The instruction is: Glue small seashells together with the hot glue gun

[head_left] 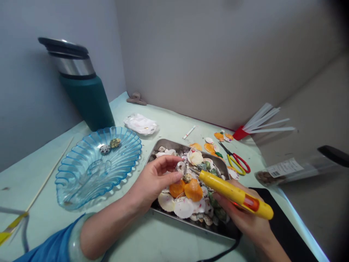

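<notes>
My left hand (154, 180) is pinched on a small shell (187, 177) held just above a metal tray (163, 143) heaped with white, orange and green shells. My right hand (245, 218) grips a yellow glue gun (234, 193). Its nozzle points left at the small shell and is almost touching it. A blue glass shell-shaped dish (95, 163) lies to the left of the tray, holding two small shells (109, 145).
A teal flask (81, 87) with a steel lid stands at the back left. Red and yellow scissors (236, 160), loose shells (218, 140), a white wrapper (141, 123), glue sticks in a red holder (261, 122) and a clear tube (297, 169) lie around. A wooden stick (46, 178) lies left.
</notes>
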### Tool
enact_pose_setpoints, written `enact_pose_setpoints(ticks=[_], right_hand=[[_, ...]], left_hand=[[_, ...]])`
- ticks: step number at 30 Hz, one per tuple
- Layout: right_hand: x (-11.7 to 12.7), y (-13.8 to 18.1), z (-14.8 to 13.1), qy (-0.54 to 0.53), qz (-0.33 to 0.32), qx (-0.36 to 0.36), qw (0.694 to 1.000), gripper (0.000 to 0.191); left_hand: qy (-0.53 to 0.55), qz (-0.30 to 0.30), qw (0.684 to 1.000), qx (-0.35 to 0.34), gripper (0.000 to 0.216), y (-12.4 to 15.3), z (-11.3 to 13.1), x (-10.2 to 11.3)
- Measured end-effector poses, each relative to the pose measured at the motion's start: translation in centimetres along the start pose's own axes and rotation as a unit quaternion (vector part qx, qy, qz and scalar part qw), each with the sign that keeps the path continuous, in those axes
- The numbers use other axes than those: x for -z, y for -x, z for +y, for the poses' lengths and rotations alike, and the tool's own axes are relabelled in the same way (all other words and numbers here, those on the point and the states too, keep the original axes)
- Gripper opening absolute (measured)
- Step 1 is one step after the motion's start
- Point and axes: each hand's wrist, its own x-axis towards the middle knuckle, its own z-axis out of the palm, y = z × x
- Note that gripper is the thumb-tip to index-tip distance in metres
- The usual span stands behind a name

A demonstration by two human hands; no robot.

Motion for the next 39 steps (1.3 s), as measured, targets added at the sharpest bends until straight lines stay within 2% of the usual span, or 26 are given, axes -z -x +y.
enact_pose_setpoints(ticks=[12, 21, 32, 37, 39], right_hand=[[-0.39, 0.71, 0.48, 0.009, -0.035, 0.001, 0.999, 0.006], [-0.35, 0.61, 0.34, 0.003, -0.032, 0.007, 0.999, 0.007], [-0.28, 0.57, 0.24, 0.013, -0.023, 0.000, 1.000, 0.005], [-0.16, 0.22, -0.13, 0.019, 0.023, -0.017, 0.999, 0.010], [-0.13, 0.18, -0.20, 0.018, 0.020, -0.015, 1.000, 0.011]], left_hand=[[-0.083, 0.013, 0.996, -0.011, 0.034, 0.07, 0.53, -0.59], [-0.106, 0.016, 0.994, -0.022, 0.032, 0.26, 0.37, -0.63], [-0.074, 0.006, 0.997, -0.020, 0.031, -0.02, 0.22, -0.52], [-0.037, 0.008, 0.999, -0.014, 0.030, -0.04, 0.08, -0.19], [-0.009, -0.002, 1.000, 0.003, 0.033, -0.03, 0.03, -0.10]])
